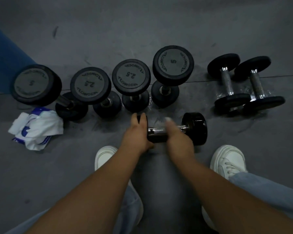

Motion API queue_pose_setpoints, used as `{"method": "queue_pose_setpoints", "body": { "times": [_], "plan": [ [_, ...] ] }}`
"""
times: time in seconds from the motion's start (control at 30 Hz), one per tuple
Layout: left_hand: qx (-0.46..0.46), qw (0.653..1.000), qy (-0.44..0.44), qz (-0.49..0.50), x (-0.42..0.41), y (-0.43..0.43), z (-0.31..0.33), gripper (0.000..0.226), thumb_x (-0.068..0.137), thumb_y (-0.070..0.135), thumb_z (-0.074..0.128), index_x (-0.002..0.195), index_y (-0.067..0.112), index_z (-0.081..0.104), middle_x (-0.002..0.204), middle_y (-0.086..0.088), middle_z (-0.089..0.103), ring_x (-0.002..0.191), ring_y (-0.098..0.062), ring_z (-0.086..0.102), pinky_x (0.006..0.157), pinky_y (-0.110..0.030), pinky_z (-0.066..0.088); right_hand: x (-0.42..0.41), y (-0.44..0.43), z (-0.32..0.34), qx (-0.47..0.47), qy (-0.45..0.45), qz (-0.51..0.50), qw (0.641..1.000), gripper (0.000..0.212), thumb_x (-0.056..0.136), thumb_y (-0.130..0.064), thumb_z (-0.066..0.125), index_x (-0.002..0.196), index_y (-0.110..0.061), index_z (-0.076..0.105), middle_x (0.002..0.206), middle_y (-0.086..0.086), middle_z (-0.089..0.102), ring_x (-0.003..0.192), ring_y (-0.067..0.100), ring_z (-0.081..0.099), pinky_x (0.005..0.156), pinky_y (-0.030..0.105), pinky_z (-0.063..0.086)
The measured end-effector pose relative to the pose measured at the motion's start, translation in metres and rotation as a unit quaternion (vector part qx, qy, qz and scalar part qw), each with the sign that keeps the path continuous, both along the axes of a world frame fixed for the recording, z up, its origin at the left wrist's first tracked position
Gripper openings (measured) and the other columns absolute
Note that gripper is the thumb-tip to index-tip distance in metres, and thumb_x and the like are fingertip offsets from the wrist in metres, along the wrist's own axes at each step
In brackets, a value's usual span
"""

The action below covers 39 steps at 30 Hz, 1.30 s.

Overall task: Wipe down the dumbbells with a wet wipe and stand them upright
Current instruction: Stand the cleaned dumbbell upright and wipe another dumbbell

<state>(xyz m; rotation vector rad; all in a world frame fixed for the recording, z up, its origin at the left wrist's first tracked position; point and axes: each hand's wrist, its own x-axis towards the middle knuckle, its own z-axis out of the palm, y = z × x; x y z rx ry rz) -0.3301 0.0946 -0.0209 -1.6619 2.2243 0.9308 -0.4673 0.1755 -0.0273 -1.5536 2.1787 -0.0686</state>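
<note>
Nearest us, a left shoe and a right shoe stand apart on the grey floor, and our bare forearms reach out between them. Our left hand is curled round the left head of a dumbbell. It lies on its side at the middle of the floor, with its handle running left to right. Our right hand sits over the chrome handle, too blurred for us to tell how its fingers lie (a pale smear at the fingertips might be a wipe, but we cannot be sure). Off to the left lies a crumpled white-and-blue pack. Beyond, four more stand on end in a row: the left 5, left 2.5, right 2.5 and right 5. To their right a lying pair rests close side by side.
</note>
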Motion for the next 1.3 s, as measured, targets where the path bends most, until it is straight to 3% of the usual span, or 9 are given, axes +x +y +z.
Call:
{"method": "queue_pose_setpoints", "body": {
  "times": [0.17, 0.3, 0.47, 0.67, 0.83, 0.93, 1.1, 1.23, 1.3],
  "plan": [
    [-0.006, 1.0, 0.004, 0.005, -0.003, -0.003, -0.002, 0.108, 0.067, 0.031, 0.081, 0.151, 0.022, 0.013, 0.16, -0.01, 0.001, 0.123, -0.042, 0.052, 0.098, -0.045, 0.049, 0.01, -0.002, 0.006, 0.036, -0.092, 0.073, 0.992, 0.047, 0.1, -0.049, 0.033, 0.143, -0.034, 0.041, 0.146, 0.002, 0.047, 0.123, 0.025, 0.053, 0.099, 0.035, 0.043],
    [-0.004, 1.0, -0.019, 0.001, -0.003, -0.006, -0.001, 0.114, 0.065, 0.032, 0.084, 0.153, 0.023, 0.012, 0.16, -0.009, 0.001, 0.124, -0.038, 0.052, 0.098, -0.042, 0.049, -0.004, -0.007, 0.003, 0.02, -0.105, -0.105, 0.989, 0.045, 0.102, -0.047, 0.029, 0.145, -0.036, 0.038, 0.143, 0.008, 0.05, 0.12, 0.033, 0.055, 0.1, 0.038, 0.041],
    [-0.009, 1.0, 0.02, 0.016, 0.0, -0.01, -0.001, 0.117, 0.068, 0.035, 0.082, 0.155, 0.028, 0.005, 0.162, -0.004, 0.0, 0.127, -0.035, 0.05, 0.097, -0.04, 0.047, 0.002, -0.014, 0.002, 0.063, -0.15, 0.013, 0.987, 0.054, 0.1, -0.026, 0.038, 0.15, -0.038, 0.023, 0.156, -0.006, 0.031, 0.125, 0.032, 0.052, 0.102, 0.041, 0.043],
    [-0.097, 0.986, 0.077, 0.112, -0.003, 0.024, -0.005, 0.107, 0.073, 0.036, 0.083, 0.155, 0.02, 0.017, 0.162, -0.002, 0.007, 0.129, -0.033, 0.048, 0.098, -0.041, 0.046, -0.022, -0.008, -0.003, -0.073, -0.101, -0.09, 0.988, 0.026, 0.097, -0.038, 0.046, 0.121, -0.03, 0.054, 0.116, -0.006, 0.065, 0.095, 0.024, 0.066, 0.076, 0.037, 0.052],
    [-0.072, 0.993, 0.048, 0.084, -0.005, 0.009, -0.005, 0.113, 0.07, 0.034, 0.085, 0.155, 0.018, 0.013, 0.161, -0.007, 0.004, 0.125, -0.034, 0.052, 0.096, -0.039, 0.047, -0.02, -0.02, -0.002, -0.114, -0.105, -0.102, 0.983, 0.019, 0.097, -0.035, 0.047, 0.093, -0.017, 0.051, 0.126, -0.002, 0.054, 0.091, 0.024, 0.063, 0.069, 0.037, 0.051],
    [-0.07, 0.993, 0.04, 0.081, -0.006, 0.005, -0.005, 0.111, 0.07, 0.032, 0.085, 0.154, 0.018, 0.014, 0.159, -0.007, 0.006, 0.121, -0.034, 0.055, 0.094, -0.039, 0.048, -0.023, -0.026, -0.003, -0.081, -0.104, -0.117, 0.984, 0.011, 0.097, -0.029, 0.041, 0.097, -0.026, 0.052, 0.101, -0.004, 0.068, 0.089, 0.022, 0.067, 0.073, 0.037, 0.053],
    [-0.077, 0.993, 0.036, 0.078, -0.007, 0.007, -0.007, 0.11, 0.069, 0.031, 0.084, 0.154, 0.018, 0.015, 0.159, -0.008, 0.006, 0.119, -0.034, 0.055, 0.093, -0.039, 0.049, -0.019, -0.03, 0.001, 0.0, -0.019, -0.111, 0.994, 0.049, 0.095, -0.009, 0.041, 0.142, -0.025, 0.037, 0.136, 0.002, 0.052, 0.102, 0.031, 0.064, 0.08, 0.04, 0.053],
    [-0.061, 0.995, 0.039, 0.072, -0.006, 0.006, -0.004, 0.108, 0.073, 0.03, 0.081, 0.155, 0.017, 0.012, 0.16, -0.01, 0.003, 0.119, -0.037, 0.055, 0.091, -0.04, 0.048, 0.018, -0.029, 0.0, 0.051, -0.063, 0.069, 0.994, 0.041, 0.092, -0.014, 0.044, 0.131, -0.026, 0.039, 0.133, 0.002, 0.047, 0.098, 0.034, 0.064, 0.074, 0.04, 0.049],
    [-0.048, 0.996, 0.033, 0.065, -0.005, 0.004, -0.003, 0.11, 0.072, 0.031, 0.081, 0.156, 0.018, 0.01, 0.16, -0.009, 0.002, 0.12, -0.037, 0.054, 0.092, -0.039, 0.047, 0.001, -0.032, -0.001, 0.022, -0.079, 0.011, 0.997, 0.027, 0.091, -0.019, 0.045, 0.117, -0.028, 0.044, 0.116, 0.006, 0.058, 0.094, 0.035, 0.065, 0.075, 0.039, 0.05]
  ]
}}
